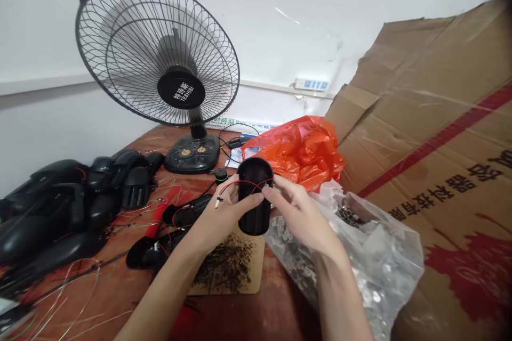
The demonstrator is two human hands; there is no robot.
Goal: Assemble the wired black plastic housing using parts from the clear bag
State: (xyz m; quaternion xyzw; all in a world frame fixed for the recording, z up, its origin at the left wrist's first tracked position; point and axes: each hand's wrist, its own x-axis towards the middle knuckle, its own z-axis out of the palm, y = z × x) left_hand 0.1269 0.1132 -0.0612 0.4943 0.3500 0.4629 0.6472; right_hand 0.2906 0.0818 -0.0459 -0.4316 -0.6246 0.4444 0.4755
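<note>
Between both hands, a black plastic housing (pixel 255 218) with a hollow rounded inside is held up over the table. My left hand (pixel 228 205) grips its left side, with the thumb reaching across the front. On the other side my right hand (pixel 292 200) clasps it, its thumb close to the left thumb at the middle. Thin red wires (pixel 230 184) cross the housing and end in a small white connector (pixel 217 202) by the left hand. Below lies a tan board (pixel 254 274) strewn with many small dark pieces. The fingers behind the housing are hidden.
Black plastic housings (pixel 48 213) pile up at left, with loose wires before them. A black fan (pixel 182 88) stands behind. At right are an orange plastic bag (pixel 306 152), a clear bag of small parts (pixel 372 261) and a large cardboard box (pixel 432 117).
</note>
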